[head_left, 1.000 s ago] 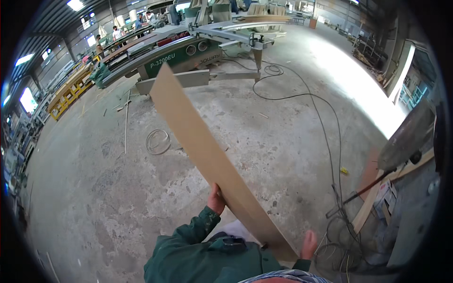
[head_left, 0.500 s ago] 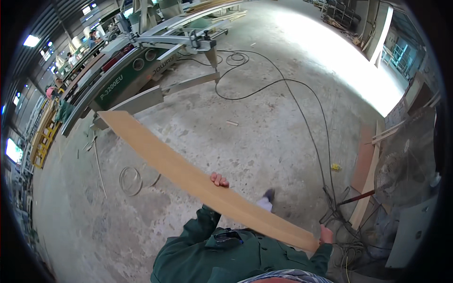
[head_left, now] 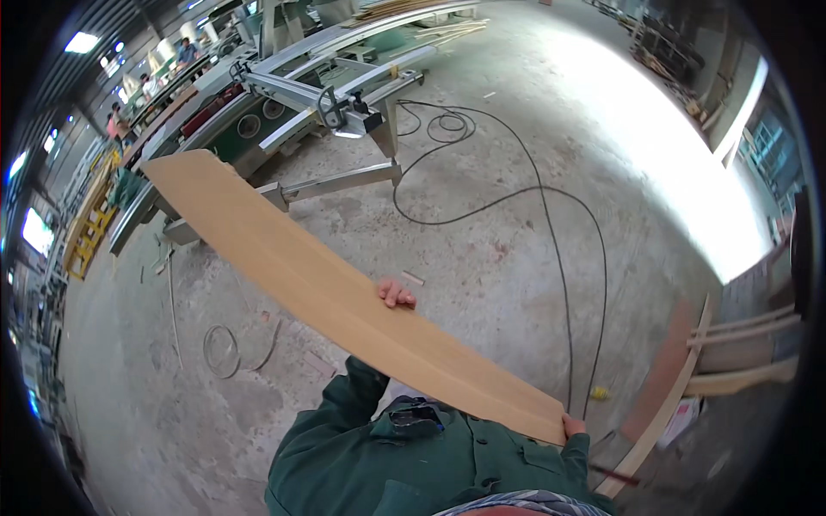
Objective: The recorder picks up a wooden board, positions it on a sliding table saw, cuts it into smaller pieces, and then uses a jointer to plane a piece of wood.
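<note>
A long light-brown wooden board [head_left: 292, 267] slants across in front of my body, its far end up to the left by the machine. My left hand [head_left: 397, 293] reaches from beneath, with its fingers curled over the board's far edge near the middle; the palm is hidden under the board. At the near right end, my right hand [head_left: 574, 426] is closed on the board's corner, partly hidden by the wood. Both green sleeves come in from the lower edge.
A large sliding-table saw [head_left: 249, 129] with metal rails stands ahead on the left. A black cable [head_left: 559, 258] snakes over the concrete floor. Wooden boards [head_left: 662, 404] lean at the right. A coil of hose or wire [head_left: 221, 351] lies at left. People [head_left: 116, 123] are far off.
The board's far end has come up and grown larger in view, still held in both hands. My view has turned, and the fan at the right is mostly out of sight.
</note>
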The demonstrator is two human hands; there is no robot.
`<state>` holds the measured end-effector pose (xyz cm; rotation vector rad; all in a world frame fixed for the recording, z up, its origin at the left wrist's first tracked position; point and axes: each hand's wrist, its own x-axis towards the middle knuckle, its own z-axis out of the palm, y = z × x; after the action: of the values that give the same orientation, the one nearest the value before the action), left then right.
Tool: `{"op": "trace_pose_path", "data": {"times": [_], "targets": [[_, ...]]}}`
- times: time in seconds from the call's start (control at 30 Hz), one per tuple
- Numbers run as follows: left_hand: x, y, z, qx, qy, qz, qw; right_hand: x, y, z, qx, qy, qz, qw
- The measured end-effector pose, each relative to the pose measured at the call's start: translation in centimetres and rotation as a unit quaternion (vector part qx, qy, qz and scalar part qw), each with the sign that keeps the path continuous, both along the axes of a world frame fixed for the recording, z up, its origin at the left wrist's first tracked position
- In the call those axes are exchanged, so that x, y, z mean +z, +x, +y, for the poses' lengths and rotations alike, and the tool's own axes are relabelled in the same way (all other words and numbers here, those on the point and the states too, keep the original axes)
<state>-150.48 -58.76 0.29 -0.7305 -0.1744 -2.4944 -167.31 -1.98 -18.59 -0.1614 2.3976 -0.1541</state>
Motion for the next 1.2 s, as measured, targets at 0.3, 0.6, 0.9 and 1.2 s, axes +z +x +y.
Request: {"op": "trace_pose_path", "data": {"times": [0.3,0.6,0.9,1.2], "targets": [[1.4,-19.4,-17.3,0.202,0.025,0.017,0.979,8.4,-24.8,-23.6,-0.183,-0.185,0.101,0.960],[6.7,-40.1,-33.4,0.125,-0.076,0.046,0.988,7.0,-41.3,-38.5,-0.338,-0.355,0.096,0.866],[6.1,-58.8,-46.3,0.142,-0.098,0.038,0.984,3.3,-64.2,-54.5,-0.355,-0.446,0.103,0.815],[7.7,-71.5,-53.1,0.206,0.074,-0.131,0.967,13.4,-90.4,-75.5,-0.155,-0.355,0.151,0.909]]}}
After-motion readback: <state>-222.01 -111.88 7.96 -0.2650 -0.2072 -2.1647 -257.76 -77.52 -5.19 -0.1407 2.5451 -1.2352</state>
